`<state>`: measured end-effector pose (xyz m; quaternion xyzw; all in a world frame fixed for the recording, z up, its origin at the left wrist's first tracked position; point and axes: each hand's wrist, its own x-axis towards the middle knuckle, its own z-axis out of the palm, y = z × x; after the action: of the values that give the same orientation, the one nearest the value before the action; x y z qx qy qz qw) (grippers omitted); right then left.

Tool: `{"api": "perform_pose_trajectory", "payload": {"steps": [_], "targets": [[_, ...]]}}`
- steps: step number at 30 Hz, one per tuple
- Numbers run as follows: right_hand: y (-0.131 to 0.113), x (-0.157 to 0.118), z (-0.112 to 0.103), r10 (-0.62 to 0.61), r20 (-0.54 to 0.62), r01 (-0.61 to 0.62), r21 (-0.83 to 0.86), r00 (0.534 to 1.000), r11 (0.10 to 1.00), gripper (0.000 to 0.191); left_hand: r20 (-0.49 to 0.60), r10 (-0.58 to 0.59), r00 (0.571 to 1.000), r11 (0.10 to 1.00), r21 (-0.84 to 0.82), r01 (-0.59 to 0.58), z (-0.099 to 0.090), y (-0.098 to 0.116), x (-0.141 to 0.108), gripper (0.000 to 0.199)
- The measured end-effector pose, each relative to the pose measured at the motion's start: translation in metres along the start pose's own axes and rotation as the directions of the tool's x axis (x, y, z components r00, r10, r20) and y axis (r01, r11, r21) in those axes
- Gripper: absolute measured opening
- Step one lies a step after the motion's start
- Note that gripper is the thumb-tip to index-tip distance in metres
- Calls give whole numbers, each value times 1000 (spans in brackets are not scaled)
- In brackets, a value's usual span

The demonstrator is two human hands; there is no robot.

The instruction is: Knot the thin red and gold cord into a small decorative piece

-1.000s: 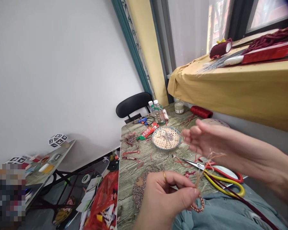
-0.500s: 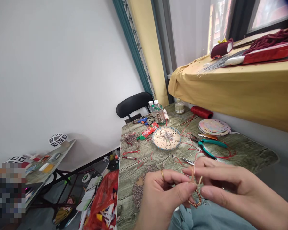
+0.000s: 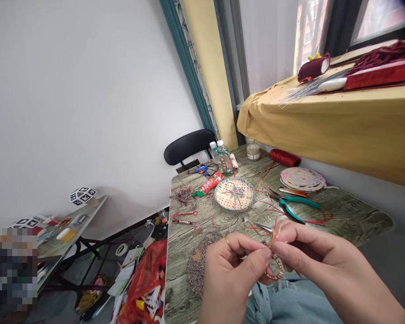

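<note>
My left hand (image 3: 239, 267), a ring on one finger, pinches a small beaded loop (image 3: 278, 272), which looks like a bracelet, near its top. The loop hangs below the fingertips in red, gold and pale tones. My right hand (image 3: 312, 254) is closed at the same spot, thumb and forefinger pressed on the thin pale-orange cord (image 3: 273, 237) at the loop's top. The fingertips of both hands almost meet, hiding the join. Just beyond them lies a pointed metal tool (image 3: 263, 227), its rear end hidden. Grey-brown speckled yarn (image 3: 195, 274) sits left of my left hand.
A shallow woven basket (image 3: 218, 203) stands mid-table, with teal-handled pliers (image 3: 300, 201) to its right. Farther back are bottles (image 3: 225, 164), a glass jar (image 3: 253, 150) and a red thread spool (image 3: 285, 158). A red bag (image 3: 145, 274) lies beside the table; a blurred person is far left.
My right hand has come in toward my left, its thumb and forefinger closing on the cord where they were apart before. The left hand keeps its pinch on the loop.
</note>
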<state>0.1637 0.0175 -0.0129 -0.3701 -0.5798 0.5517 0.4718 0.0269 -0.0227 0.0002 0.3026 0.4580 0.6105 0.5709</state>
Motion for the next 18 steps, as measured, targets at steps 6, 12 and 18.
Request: {"api": "perform_pose_trajectory", "payload": {"steps": [6, 12, 18], "targets": [[1, 2, 0, 118, 71, -125, 102, 990, 987, 41, -47, 77, 996, 996, -45, -79, 2, -4, 1, 20], [7, 4, -1, 248, 251, -326, 349, 936, 879, 35, -38, 88, 995, 995, -40, -90, 1, -5, 1, 20], [9, 4, 1, 375, 385, -531, 493, 843, 689, 30, 115, 49, 992, 996, -79, -40, -10, -8, 9, 12]]}}
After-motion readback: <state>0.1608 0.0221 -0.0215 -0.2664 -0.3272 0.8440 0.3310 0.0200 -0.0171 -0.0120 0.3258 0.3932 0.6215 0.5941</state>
